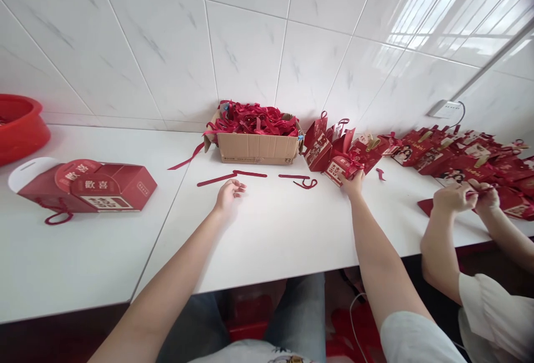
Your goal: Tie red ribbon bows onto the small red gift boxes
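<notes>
My right hand (354,181) is closed on a small red gift box (336,170) with a ribbon bow on top, at the right of the table's middle. My left hand (230,194) is just above the white table, its fingers loosely curled and apart, with nothing visible in them. Dark red ribbon strips (250,173) lie just beyond it, and a looped red cord (307,184) lies between my two hands. Behind them stands a cardboard box (258,148) heaped with red ribbons (261,119).
At the left lies a larger red gift box (104,182), near a red plastic basin (20,129). Several finished-looking red boxes (417,146) crowd the right side. A co-worker's hands (463,197) hold a thin red ribbon there. A white tiled wall (250,34) bounds the table.
</notes>
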Action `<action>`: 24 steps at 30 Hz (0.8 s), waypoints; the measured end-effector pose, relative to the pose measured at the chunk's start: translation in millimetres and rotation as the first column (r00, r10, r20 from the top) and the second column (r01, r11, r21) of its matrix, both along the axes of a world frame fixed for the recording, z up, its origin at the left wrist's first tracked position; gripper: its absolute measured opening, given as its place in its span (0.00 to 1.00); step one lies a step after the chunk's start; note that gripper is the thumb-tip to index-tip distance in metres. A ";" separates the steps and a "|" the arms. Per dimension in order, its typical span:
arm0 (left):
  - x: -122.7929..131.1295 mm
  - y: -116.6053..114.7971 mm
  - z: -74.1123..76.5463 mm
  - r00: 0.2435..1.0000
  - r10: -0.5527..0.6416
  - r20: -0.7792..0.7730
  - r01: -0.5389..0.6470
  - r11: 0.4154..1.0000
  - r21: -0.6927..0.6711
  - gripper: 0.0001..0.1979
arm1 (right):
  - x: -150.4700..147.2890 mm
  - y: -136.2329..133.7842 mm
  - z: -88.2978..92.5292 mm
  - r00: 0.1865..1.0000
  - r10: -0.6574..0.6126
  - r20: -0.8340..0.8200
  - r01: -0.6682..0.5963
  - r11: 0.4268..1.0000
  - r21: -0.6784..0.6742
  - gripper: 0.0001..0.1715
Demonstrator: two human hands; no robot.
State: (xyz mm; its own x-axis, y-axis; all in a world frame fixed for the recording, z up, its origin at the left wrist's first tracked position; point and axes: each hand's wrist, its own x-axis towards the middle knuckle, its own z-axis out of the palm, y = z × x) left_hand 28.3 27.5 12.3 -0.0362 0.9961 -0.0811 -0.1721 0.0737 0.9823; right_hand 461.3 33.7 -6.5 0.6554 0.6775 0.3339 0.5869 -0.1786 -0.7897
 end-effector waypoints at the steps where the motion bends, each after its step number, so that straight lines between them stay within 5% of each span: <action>1: 1.7 -1.1 -0.6 0.999 0.001 -0.032 0.000 1.000 0.021 0.05 | -4.6 0.2 -1.9 1.000 -0.017 -0.019 0.017 1.000 -0.009 0.62; 7: 0.4 -27.7 24.0 0.951 0.099 -0.292 0.003 0.944 0.329 0.07 | -31.2 -24.9 -8.0 0.993 -0.109 -0.036 0.110 0.994 0.028 0.79; 10: -32.6 -39.8 47.4 0.879 0.318 -0.356 -0.111 0.861 0.496 0.18 | -35.3 -38.4 -7.6 0.980 -0.194 -0.051 0.198 0.976 0.095 0.76; 13: -90.8 -42.0 58.5 0.459 0.767 -0.449 -0.325 0.615 0.719 0.23 | -38.8 -42.5 -7.3 0.966 -0.249 -0.066 0.256 0.953 0.160 0.66; 15: -131.1 -38.9 55.3 0.222 0.845 -0.486 -0.458 0.530 0.713 0.25 | -41.2 -40.7 -8.0 0.968 -0.239 -0.071 0.248 0.954 0.170 0.60; 17: -162.3 -34.6 46.5 0.126 0.838 -0.531 -0.547 0.505 0.668 0.34 | -42.1 -37.7 -9.7 0.974 -0.219 -0.065 0.226 0.962 0.155 0.57; 21: -186.4 -29.1 27.7 0.217 0.780 -0.586 -0.636 0.569 0.522 0.57 | -38.2 -34.8 -15.7 0.975 -0.214 -0.063 0.221 0.963 0.155 0.55; 24: -184.5 -28.6 20.0 0.302 0.786 -0.540 -0.633 0.588 0.503 0.57 | -34.1 -35.3 -20.3 0.976 -0.204 -0.081 0.215 0.960 0.178 0.55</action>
